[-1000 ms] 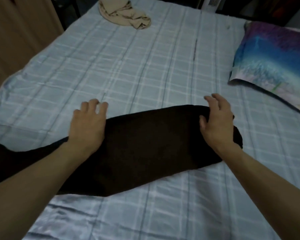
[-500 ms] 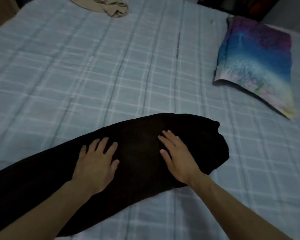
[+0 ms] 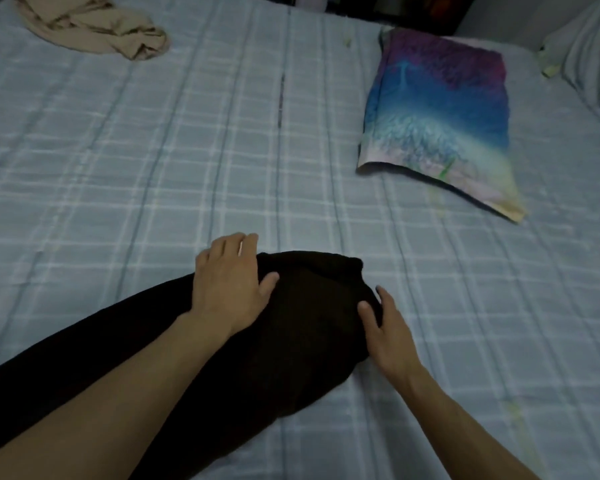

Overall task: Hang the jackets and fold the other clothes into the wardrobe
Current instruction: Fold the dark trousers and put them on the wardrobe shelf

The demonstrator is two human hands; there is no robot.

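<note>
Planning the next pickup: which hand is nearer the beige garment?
Left. The left hand, on the dark garment, lies nearward and right of the beige garment; the right hand is even farther right.

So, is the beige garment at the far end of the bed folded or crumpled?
Crumpled. The beige garment lies bunched and twisted in a loose heap on the checked bedsheet, no flat folded edges.

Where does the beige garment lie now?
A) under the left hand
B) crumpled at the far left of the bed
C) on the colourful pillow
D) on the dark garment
B: the beige garment lies crumpled on the bed at its far left, apart from the pillow and the dark garment.
</note>
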